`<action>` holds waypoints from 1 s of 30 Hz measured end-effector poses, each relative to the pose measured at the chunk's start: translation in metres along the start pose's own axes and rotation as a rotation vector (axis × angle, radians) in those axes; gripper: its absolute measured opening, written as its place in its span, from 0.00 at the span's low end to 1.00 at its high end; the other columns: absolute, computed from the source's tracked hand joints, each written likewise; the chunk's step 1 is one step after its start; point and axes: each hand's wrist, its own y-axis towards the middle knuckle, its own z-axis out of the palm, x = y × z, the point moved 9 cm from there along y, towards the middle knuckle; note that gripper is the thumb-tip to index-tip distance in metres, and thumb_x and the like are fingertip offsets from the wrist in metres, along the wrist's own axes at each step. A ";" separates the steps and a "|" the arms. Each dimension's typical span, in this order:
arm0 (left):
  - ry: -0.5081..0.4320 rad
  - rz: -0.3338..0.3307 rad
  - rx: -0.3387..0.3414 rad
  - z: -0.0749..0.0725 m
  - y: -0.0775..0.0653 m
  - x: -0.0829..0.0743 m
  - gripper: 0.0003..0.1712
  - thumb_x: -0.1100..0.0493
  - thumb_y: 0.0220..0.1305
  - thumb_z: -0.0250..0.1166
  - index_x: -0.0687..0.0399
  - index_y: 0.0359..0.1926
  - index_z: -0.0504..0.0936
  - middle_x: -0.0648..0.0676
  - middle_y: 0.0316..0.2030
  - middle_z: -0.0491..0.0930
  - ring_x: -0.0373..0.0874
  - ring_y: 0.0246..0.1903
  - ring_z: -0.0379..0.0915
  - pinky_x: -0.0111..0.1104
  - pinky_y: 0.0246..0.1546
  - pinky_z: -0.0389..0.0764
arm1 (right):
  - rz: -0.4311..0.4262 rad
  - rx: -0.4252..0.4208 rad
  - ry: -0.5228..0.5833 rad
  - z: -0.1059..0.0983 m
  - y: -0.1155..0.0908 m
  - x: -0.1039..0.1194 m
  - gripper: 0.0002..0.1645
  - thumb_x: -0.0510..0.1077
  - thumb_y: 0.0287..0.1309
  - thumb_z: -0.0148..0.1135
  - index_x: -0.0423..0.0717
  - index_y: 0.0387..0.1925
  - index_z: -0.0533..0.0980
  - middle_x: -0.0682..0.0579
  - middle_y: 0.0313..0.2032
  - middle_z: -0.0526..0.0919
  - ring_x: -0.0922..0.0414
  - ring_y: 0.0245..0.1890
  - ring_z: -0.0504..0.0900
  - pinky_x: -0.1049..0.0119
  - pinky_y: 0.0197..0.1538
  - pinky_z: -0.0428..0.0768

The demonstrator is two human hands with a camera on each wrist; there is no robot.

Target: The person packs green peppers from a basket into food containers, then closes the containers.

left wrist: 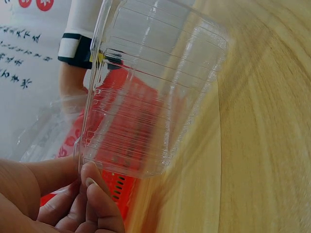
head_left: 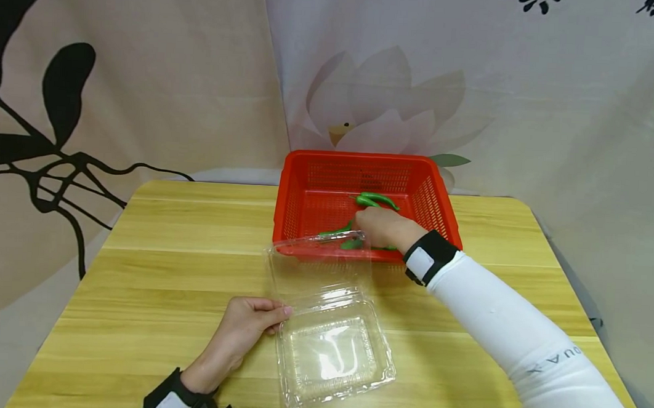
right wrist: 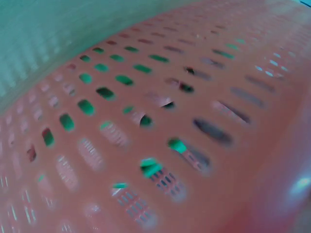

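Observation:
A clear plastic clamshell box (head_left: 337, 352) stands with its lid (head_left: 312, 277) folded back toward the basket. My left hand (head_left: 251, 323) pinches the box's left edge between thumb and fingers, also plain in the left wrist view, where the clear box (left wrist: 146, 87) rises above the fingertips. Several green chili peppers (head_left: 379, 199) lie in a red plastic basket (head_left: 299, 196). My right hand (head_left: 384, 227) reaches down into it among the peppers; its fingertips are hidden, so any hold is unclear. Through slots in the basket wall (right wrist: 160, 116), the right wrist view shows bits of green.
The basket sits at the back of a wooden table (head_left: 191, 252), against a printed cloth backdrop (head_left: 201, 68). The box's raised lid overlaps the basket's front rim in the head view. My right arm, in a white sleeve (head_left: 509, 337), crosses the table's right side.

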 end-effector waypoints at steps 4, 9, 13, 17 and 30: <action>-0.008 0.000 0.003 0.000 0.000 0.000 0.07 0.67 0.62 0.76 0.70 0.36 0.90 0.55 0.29 0.86 0.40 0.23 0.77 0.29 0.26 0.81 | -0.012 -0.040 0.047 -0.010 -0.004 -0.003 0.06 0.33 0.60 0.72 0.45 0.30 0.85 0.55 0.25 0.78 0.56 0.29 0.72 0.62 0.37 0.74; -0.013 -0.003 0.002 0.000 0.000 0.000 0.07 0.67 0.61 0.77 0.70 0.36 0.90 0.55 0.29 0.86 0.40 0.23 0.77 0.29 0.26 0.81 | -0.012 -0.104 0.162 -0.019 -0.009 -0.012 0.11 0.30 0.54 0.71 0.47 0.22 0.83 0.57 0.19 0.72 0.57 0.25 0.68 0.65 0.29 0.65; -0.018 -0.004 0.003 0.000 0.000 0.000 0.07 0.67 0.61 0.77 0.70 0.36 0.90 0.55 0.29 0.86 0.40 0.23 0.77 0.28 0.26 0.81 | 0.008 -0.125 0.242 -0.023 -0.015 -0.017 0.09 0.33 0.59 0.72 0.47 0.26 0.87 0.56 0.22 0.78 0.55 0.28 0.72 0.65 0.32 0.70; -0.018 0.003 0.007 0.000 0.000 -0.001 0.07 0.67 0.61 0.77 0.70 0.36 0.90 0.55 0.28 0.85 0.40 0.23 0.76 0.28 0.26 0.80 | -0.003 -0.171 0.282 -0.026 -0.020 -0.021 0.03 0.35 0.62 0.73 0.44 0.36 0.89 0.52 0.29 0.84 0.53 0.33 0.75 0.62 0.39 0.76; -0.016 0.007 0.005 0.001 -0.001 -0.001 0.08 0.67 0.60 0.78 0.70 0.36 0.90 0.54 0.27 0.85 0.39 0.22 0.76 0.28 0.26 0.80 | -0.009 -0.343 0.329 -0.049 -0.047 -0.028 0.12 0.33 0.60 0.75 0.37 0.46 0.87 0.46 0.38 0.88 0.51 0.36 0.79 0.57 0.44 0.81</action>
